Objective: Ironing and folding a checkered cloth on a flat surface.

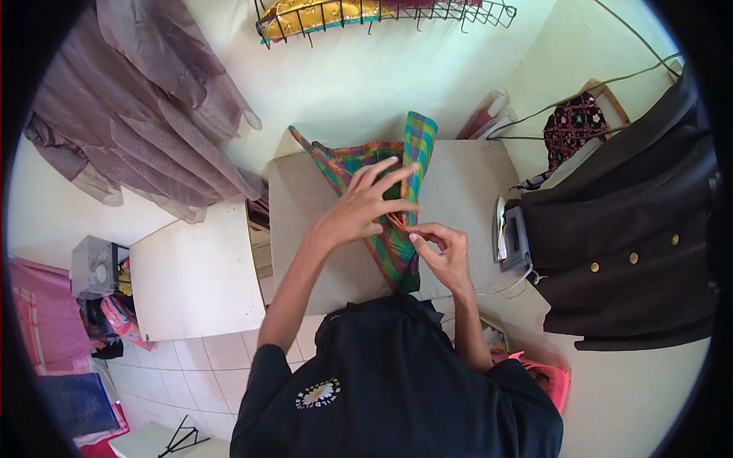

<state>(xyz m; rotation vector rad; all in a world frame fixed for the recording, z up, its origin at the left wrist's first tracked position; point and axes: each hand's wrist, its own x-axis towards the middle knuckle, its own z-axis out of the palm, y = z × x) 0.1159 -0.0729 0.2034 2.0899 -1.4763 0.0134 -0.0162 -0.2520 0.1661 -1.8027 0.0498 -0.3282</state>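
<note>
A plaid cloth in green, purple, orange and teal lies on the beige padded table, tapering toward me. One strip of it folds up along the right side to the far edge. My left hand is over its middle, fingers spread, the fingertips near the folded strip; whether the thumb presses on the cloth is hard to see. Thumb and fingers of my right hand pinch a reddish-orange edge of the cloth just right of my left hand.
An iron with a pale cord stands at the table's right edge, beside a hanging dark jacket with gold buttons. Mauve garments hang at the left above a white board. A black wire rack is on the far wall.
</note>
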